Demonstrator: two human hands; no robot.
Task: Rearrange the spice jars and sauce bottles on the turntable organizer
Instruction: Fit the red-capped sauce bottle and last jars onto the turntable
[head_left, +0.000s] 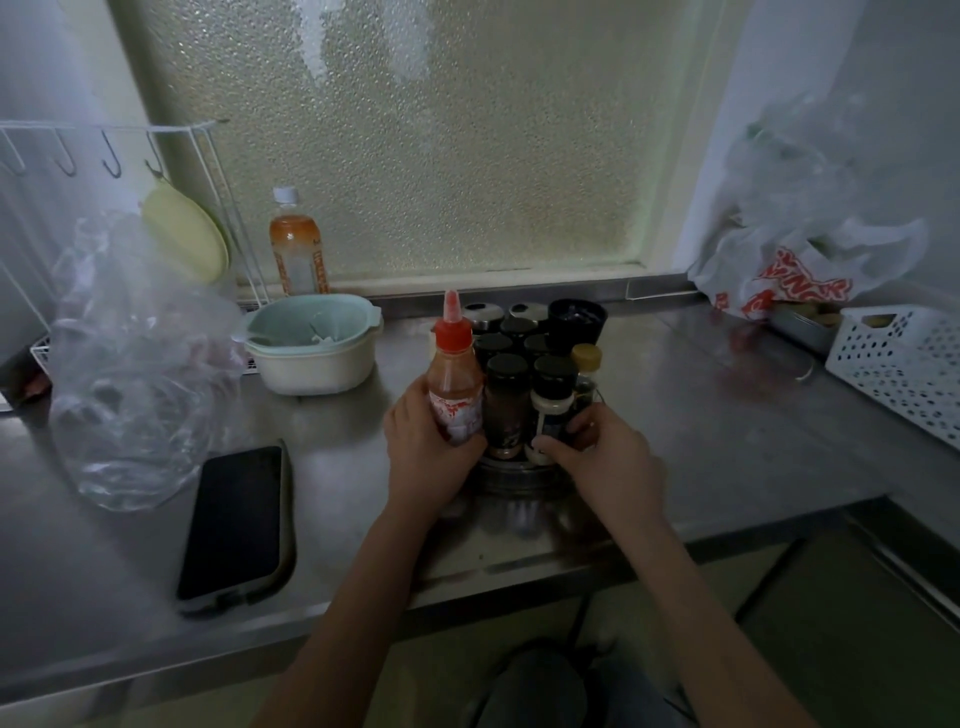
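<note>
Her left hand (423, 441) gripped the red sauce bottle (453, 384); right hand (597, 457) fingers pinched the white-labelled spice jar (550, 410) just beside it.

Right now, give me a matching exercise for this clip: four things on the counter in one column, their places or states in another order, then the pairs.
Things:
1. red-capped sauce bottle
2. phone
3. white-capped drink bottle
4. white perforated basket

Places or states:
A. lying flat, screen dark, left of the turntable
B. at the counter's far right edge
C. gripped by the left hand
D. standing by the window sill

Pairs: 1-C, 2-A, 3-D, 4-B
</note>
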